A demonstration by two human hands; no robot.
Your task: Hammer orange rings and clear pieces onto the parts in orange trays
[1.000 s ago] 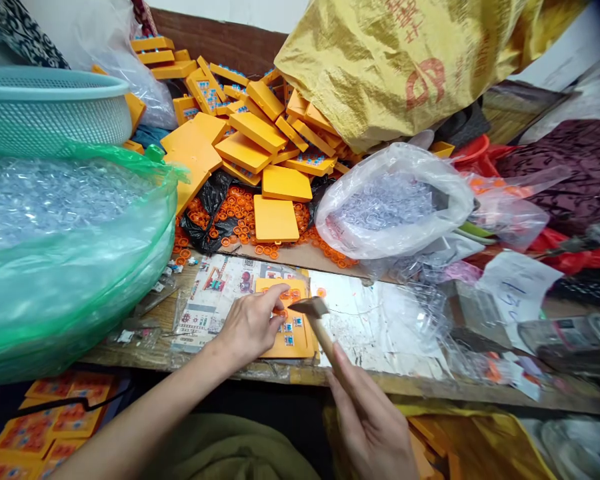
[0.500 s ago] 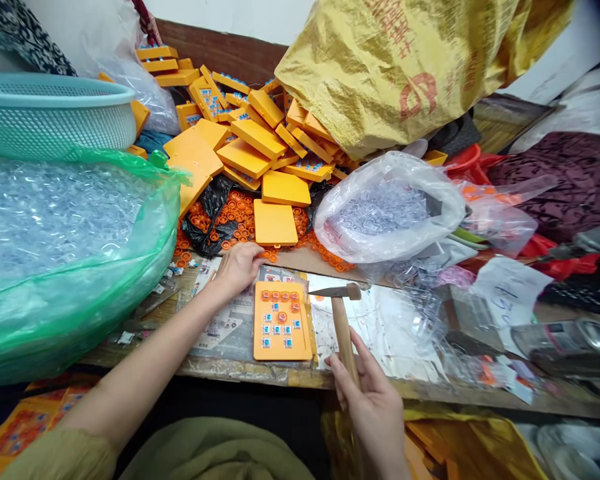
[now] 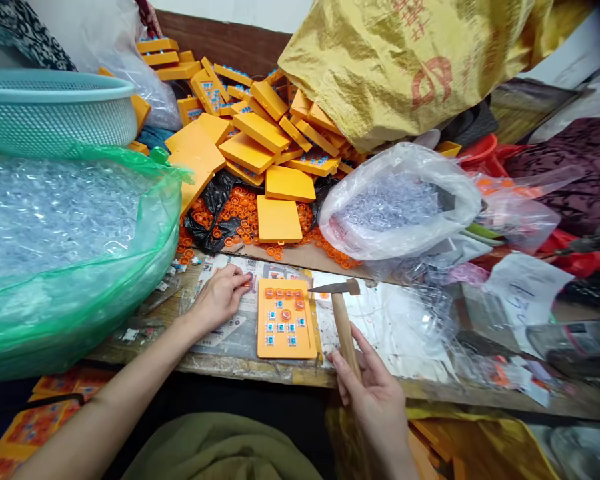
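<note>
In the middle of the bench lies an orange plastic panel [image 3: 280,347], flat, with blue-and-white square pieces set in it and several orange rings seated along its top and right. Just left of it, my left hand [image 3: 223,293] is closed in a pinch over the printed sheet, on what looks like a small orange ring, mostly hidden by the fingertips. My right hand [image 3: 373,393] grips a hammer [image 3: 346,327] by its wooden handle, right of the panel. The hammer's metal head is raised beside the panel's upper right edge.
Loose orange rings [image 3: 243,210] fill a black bag behind the panel, below a heap of orange panels [image 3: 260,130]. Clear plastic pieces fill a green bag [image 3: 167,220] at left and a white bag [image 3: 405,247] at right. A blue basket [image 3: 55,93] stands back left.
My left hand has drawn back from the edge of the ring pile toward me and slightly left. The right hand and hammer stay almost in place; the view has shifted slightly.
</note>
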